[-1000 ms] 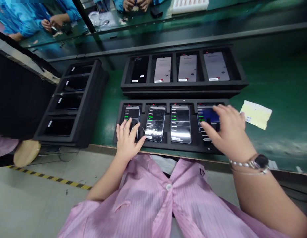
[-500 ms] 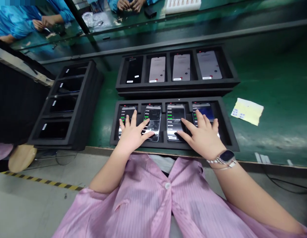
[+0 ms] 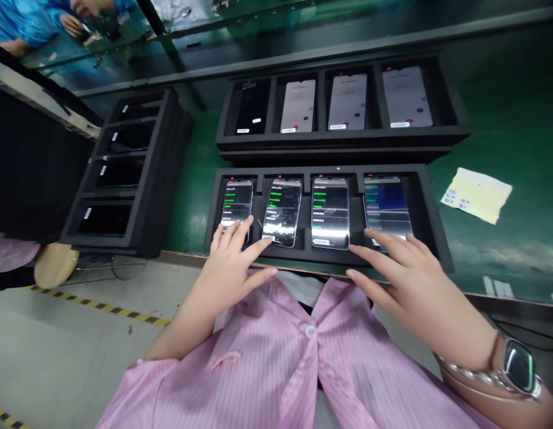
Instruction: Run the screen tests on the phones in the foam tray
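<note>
Several lit smartphones lie face up in the slots of a black foam tray (image 3: 440,250) in front of me. Fingers apart, my left hand (image 3: 229,262) is over the near end of the leftmost phone (image 3: 237,199), its index finger by the lower edge of the second phone (image 3: 282,208). My right hand (image 3: 406,271) is spread over the near end of the rightmost phone (image 3: 386,202). Its index fingertip is at the lower right corner of the third phone (image 3: 330,208). Both hands hold nothing; whether the fingertips touch the glass I cannot tell. The screens show lists with green lines.
Behind stands another black foam tray (image 3: 348,142) of phones, most with pale screens. A stack of black trays (image 3: 155,196) holds dark phones at left. A yellow paper note (image 3: 477,193) lies at right. Across the bench, a person's blue sleeves (image 3: 26,24) and hands show.
Both hands have drawn back toward me, down from the middle of the screens to their near edges. More green lines now show on the screens. The view has shifted slightly.
</note>
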Motion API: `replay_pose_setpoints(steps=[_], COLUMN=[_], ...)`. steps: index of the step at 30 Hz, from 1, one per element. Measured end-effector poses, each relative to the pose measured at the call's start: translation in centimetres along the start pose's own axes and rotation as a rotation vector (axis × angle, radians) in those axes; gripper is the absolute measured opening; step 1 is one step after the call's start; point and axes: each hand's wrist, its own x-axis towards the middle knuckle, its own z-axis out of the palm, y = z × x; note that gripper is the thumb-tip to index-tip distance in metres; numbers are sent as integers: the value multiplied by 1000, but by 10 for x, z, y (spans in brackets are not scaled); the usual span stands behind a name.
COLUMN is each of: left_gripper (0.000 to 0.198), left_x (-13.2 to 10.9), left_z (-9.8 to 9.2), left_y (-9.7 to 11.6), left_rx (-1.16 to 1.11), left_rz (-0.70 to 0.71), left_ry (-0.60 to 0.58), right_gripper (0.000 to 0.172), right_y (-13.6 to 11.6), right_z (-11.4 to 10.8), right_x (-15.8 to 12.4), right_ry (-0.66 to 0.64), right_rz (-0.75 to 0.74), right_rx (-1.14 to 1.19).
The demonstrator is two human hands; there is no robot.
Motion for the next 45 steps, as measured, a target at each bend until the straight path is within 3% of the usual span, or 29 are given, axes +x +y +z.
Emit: replay_pose_setpoints(steps=[8,13,17,26,30,35,40,45], left_gripper=[58,59,61,62,66,71,61,62], left_x=[6,31,53,90,84,53,23,16], left_z=[13,25,31,40,45,43,38,39], left_y=[1,0,-4,-14,-17,-13,-5,0], left_rx=[20,61,54,-22,-53,-52,-26,-24], left_rz=[-64,-145,-201,-277,-248,-159,-111,-103], left_ry=[3,-59,-41,52,112,220,151,103], right_gripper=[60,59,55,59,58,57,56,57], right_y=[0,7,13,20,16,3,-4,-6], right_z=[22,38,43,51,46,35,29,31], right_x=[1,17,32,59,57,40,16,5], right_ry=[-30,-88,-122,-31,14,44,-3,-11], right_rz=[64,139,197,318,265,194,145,118], right_rx=[-63,-221,-250,-205,-125,-62,-63,-59])
